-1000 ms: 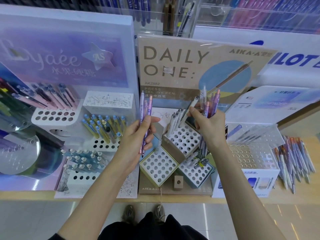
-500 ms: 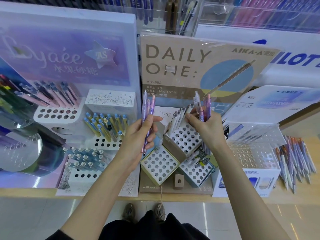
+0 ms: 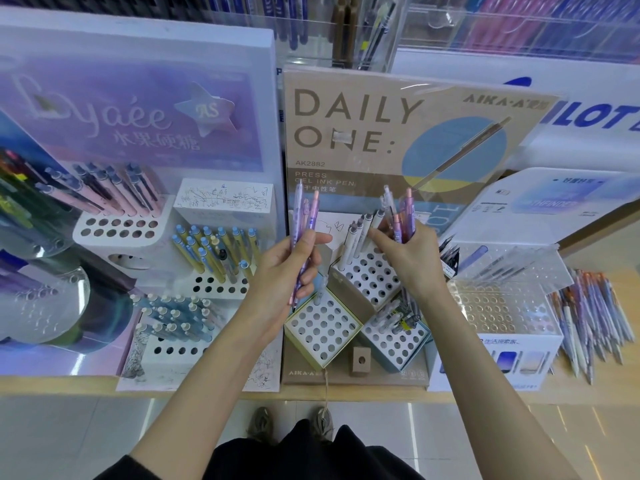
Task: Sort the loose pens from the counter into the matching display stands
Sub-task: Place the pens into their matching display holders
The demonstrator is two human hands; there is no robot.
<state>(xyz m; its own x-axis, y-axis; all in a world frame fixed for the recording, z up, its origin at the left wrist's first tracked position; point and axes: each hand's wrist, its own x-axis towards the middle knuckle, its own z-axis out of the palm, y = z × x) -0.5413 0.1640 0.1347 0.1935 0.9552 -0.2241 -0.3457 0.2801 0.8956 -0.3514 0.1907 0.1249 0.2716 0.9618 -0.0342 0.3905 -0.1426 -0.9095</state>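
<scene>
Before tan cardboard DAILY ONE stand (image 3: 346,109): left hand (image 3: 287,271) grips lilac plastic pens (image 3: 313,216); right hand (image 3: 412,261) clutches mixed pink-lilac pen bunch (image 3: 398,220), probably comparing types.

The left hand (image 3: 287,271) covers the middle of the purple pens (image 3: 306,216) it grips, so their number, perhaps three, is unsure. The right hand (image 3: 412,258) hides the lower ends of its bundle of pens (image 3: 398,213). Whether its forefinger touches the grey pens (image 3: 353,237) standing in the stand behind cannot be told. The blue PILOT lettering (image 3: 588,116) runs off the right edge. Dark pens (image 3: 14,188) at the far left are smeared and cut by the edge. The shelf pens (image 3: 519,22) along the top are blurred. Fine print low on the white box (image 3: 464,344) is too small to read. The loose pens (image 3: 588,313) on the table (image 3: 616,386) overlap beyond counting.
</scene>
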